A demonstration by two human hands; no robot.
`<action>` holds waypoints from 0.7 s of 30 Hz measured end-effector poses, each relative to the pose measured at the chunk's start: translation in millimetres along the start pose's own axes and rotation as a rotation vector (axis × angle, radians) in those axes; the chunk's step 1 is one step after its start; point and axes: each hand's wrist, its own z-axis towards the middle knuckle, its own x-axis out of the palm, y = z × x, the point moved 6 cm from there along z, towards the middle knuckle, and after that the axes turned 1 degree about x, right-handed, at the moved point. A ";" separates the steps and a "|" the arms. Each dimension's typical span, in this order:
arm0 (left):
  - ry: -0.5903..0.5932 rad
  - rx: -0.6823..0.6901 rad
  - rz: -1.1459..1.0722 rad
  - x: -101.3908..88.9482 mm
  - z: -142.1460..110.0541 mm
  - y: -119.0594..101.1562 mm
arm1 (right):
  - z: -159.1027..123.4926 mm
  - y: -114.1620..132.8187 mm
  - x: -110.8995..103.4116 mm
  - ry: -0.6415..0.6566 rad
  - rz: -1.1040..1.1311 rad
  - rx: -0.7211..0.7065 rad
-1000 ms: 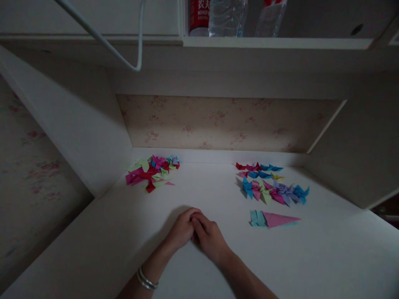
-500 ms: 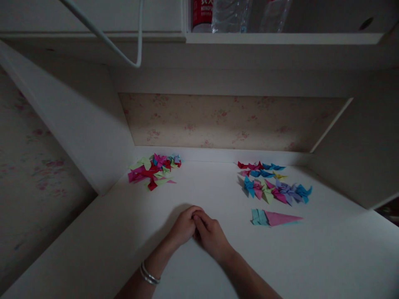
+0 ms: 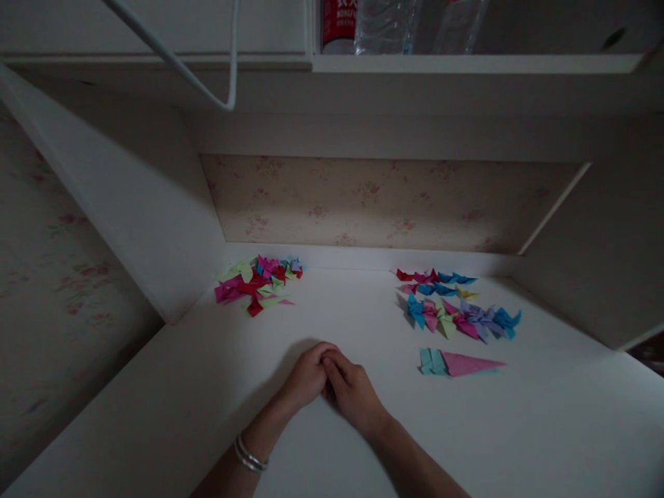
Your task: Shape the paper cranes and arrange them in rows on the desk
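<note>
Both hands rest together on the white desk, fingers curled inward and touching. My left hand (image 3: 308, 373) is closed, with two silver bangles (image 3: 249, 454) on that wrist. Against it lies my right hand (image 3: 353, 391), also closed, its thumb along the top. No object shows in either hand; the inner fingers are partly hidden. Nearest to the right hand is a folded paper piece (image 3: 461, 362), teal at its wide end and pink along its point. Behind it stand rows of colourful folded paper figures (image 3: 461, 319). A loose heap of folded paper pieces (image 3: 256, 285) sits at the back left.
White side panels (image 3: 119, 200) flank the desk (image 3: 332, 315), and a floral back wall (image 3: 384, 204) closes it off. Overhead runs a shelf (image 3: 467, 63) with a red-labelled container (image 3: 339, 21) and clear plastic bottles (image 3: 384, 28). A white cable (image 3: 176, 62) hangs at upper left.
The hands and paper pieces have stayed in place. Only the view has shifted very slightly.
</note>
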 end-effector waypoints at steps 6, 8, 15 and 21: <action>-0.002 -0.011 -0.001 0.2 -0.1 2.0 | -0.1 1.4 -0.8 0.002 0.006 -0.006; -0.007 -0.009 0.007 -0.5 0.1 2.8 | -0.2 1.6 -0.5 0.004 0.018 -0.007; -0.002 -0.005 0.017 -1.0 -0.8 0.6 | -0.2 0.2 1.2 0.004 0.045 0.010; 0.010 -0.027 0.007 0.3 1.0 5.8 | 0.1 0.2 0.9 0.005 0.028 0.006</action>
